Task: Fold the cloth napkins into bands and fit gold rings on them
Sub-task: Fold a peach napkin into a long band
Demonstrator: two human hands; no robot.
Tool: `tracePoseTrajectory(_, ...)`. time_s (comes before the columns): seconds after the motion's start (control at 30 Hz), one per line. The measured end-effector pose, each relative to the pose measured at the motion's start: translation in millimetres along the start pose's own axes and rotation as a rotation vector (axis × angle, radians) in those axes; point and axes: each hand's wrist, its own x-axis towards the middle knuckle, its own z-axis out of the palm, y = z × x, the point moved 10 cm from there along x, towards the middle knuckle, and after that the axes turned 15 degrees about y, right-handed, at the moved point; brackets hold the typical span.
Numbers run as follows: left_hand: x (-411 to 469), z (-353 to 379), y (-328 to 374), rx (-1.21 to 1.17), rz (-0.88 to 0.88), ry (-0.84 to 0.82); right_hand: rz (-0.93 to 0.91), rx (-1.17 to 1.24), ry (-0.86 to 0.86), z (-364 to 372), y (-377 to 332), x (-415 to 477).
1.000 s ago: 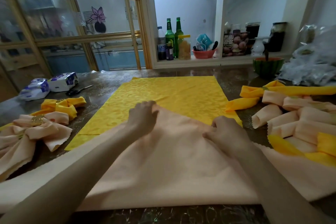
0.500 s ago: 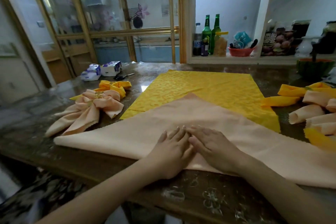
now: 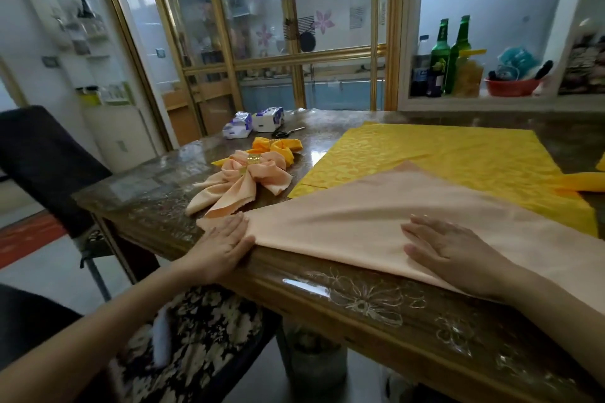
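A peach cloth napkin (image 3: 376,222), folded into a triangle, lies along the table's near edge. My left hand (image 3: 226,244) presses flat on its left tip at the edge. My right hand (image 3: 448,245) lies flat on the napkin further right, fingers straight. A yellow patterned cloth (image 3: 442,157) is spread under and behind the peach one. To the left sits a finished peach napkin (image 3: 242,186) gathered in a gold ring (image 3: 253,159), with a yellow ringed napkin (image 3: 278,147) behind it.
Two tissue packs (image 3: 252,121) and scissors (image 3: 288,131) lie at the table's far left. A yellow folded band (image 3: 586,181) shows at the right border. Bottles (image 3: 448,56) and a red bowl (image 3: 510,87) stand on the shelf behind. A dark chair (image 3: 42,157) stands left of the table (image 3: 360,298).
My hands were together at the napkin's middle and have slid apart, the left to its left tip and the right toward the right. The view has turned left.
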Motion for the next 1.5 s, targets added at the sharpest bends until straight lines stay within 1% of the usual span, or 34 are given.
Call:
tracePoseTrajectory(0.1,-10.5,-6.6,-31.5,0.028,-0.067,-0.034,0.0,0.012,0.008,-3.7,-4.9,-1.8)
tracePoseTrajectory(0.17,-14.6,-20.7,-36.1,0.113,-0.103,0.005,0.009,0.002,0.007,-7.1,-8.1,-1.0)
tracePoseTrajectory(0.23,-16.1,-46.8,-7.6,0.209,-0.062,0.181,0.0,-0.092,0.046,-15.1,-13.8,-1.0)
tracePoseTrajectory(0.27,-16.8,-56.7,19.2,0.203,-0.004,0.273,-0.002,-0.123,0.091,-21.5,-19.8,-0.9)
tracePoseTrajectory(0.3,-17.6,-61.6,51.5,0.143,0.066,0.336,-0.024,-0.13,0.132,-26.0,-29.5,-0.1)
tracePoseTrajectory(0.33,-17.7,-60.2,86.1,0.043,0.144,0.358,-0.029,-0.1,0.158,-29.6,-38.6,-0.4)
tracePoseTrajectory(0.4,-15.8,-48.8,151.6,-0.18,0.283,0.333,-0.03,-0.007,0.146,-28.6,-54.4,-3.3)
tracePoseTrajectory(0.43,-13.5,-43.0,175.0,-0.249,0.331,0.317,-0.03,0.011,0.127,-23.7,-60.1,-4.4)
tracePoseTrajectory(0.47,-10.7,-35.5,193.8,-0.278,0.378,0.301,-0.014,0.004,0.103,-18.1,-60.6,-7.5)
tracePoseTrajectory(0.53,-1.9,-14.4,213.8,-0.244,0.422,0.241,0.045,0.0,0.042,-6.2,-50.1,-17.5)
tracePoseTrajectory(0.57,2.9,-3.8,203.2,-0.19,0.397,0.193,0.059,0.014,0.021,-0.8,-53.7,-15.8)
tracePoseTrajectory(0.6,4.9,10.3,210.0,-0.149,0.397,0.135,0.096,0.003,0.011,-0.5,-41.0,-23.6)
tracePoseTrajectory(0.7,4.8,22.5,206.5,-0.031,0.391,0.063,0.152,-0.011,-0.025,-2.2,-24.1,-31.7)
tracePoseTrajectory(0.8,0.7,19.8,210.4,-0.006,0.393,0.045,0.22,-0.038,-0.041,-8.0,8.1,-49.1)
tracePoseTrajectory(0.97,-5.1,15.6,211.0,-0.054,0.387,0.051,0.353,-0.096,-0.035,-27.0,77.4,-91.5)
tracePoseTrajectory(1.1,-3.0,16.6,209.6,-0.044,0.371,0.052,0.459,-0.109,-0.052,-37.2,115.7,-124.8)
tracePoseTrajectory(1.2,-6.0,15.9,211.3,-0.056,0.368,0.046,0.481,-0.093,-0.025,-44.7,129.4,-136.4)
tracePoseTrajectory(1.33,-8.0,15.4,211.4,-0.076,0.36,0.043,0.472,-0.022,0.033,-53.1,125.5,-140.0)
tracePoseTrajectory(1.43,-9.2,14.4,211.7,-0.108,0.345,0.058,0.47,0.066,0.204,-74.6,122.4,-132.9)
tracePoseTrajectory(1.5,-7.9,13.0,211.3,-0.15,0.333,0.098,0.428,0.086,0.322,-90.7,116.9,-120.5)
